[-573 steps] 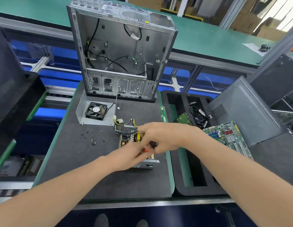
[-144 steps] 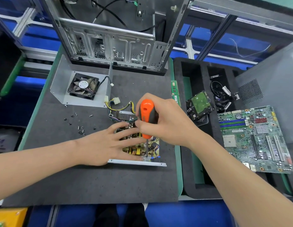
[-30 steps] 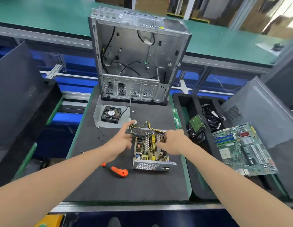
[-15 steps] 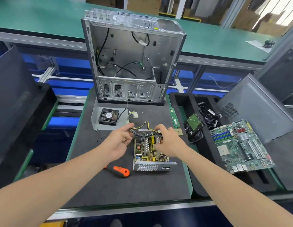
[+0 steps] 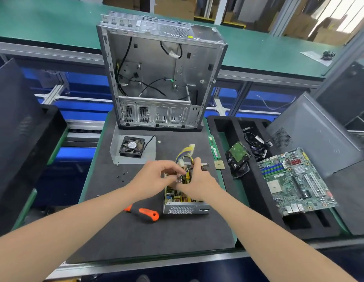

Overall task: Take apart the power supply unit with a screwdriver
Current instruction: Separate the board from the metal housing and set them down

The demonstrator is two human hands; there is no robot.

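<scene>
Both hands had drawn together since the previous moment, and the wire bundle (image 5: 186, 154) had risen above the far end of the power supply unit (image 5: 185, 208). The left hand (image 5: 154, 177) was curled narrowly, gripping the wires at that end. The right hand (image 5: 198, 181), thumb raised, pinched the same bundle. The unit lay open, its near end facing the person. The screwdriver (image 5: 145, 213) lay untouched just left of it.
</scene>
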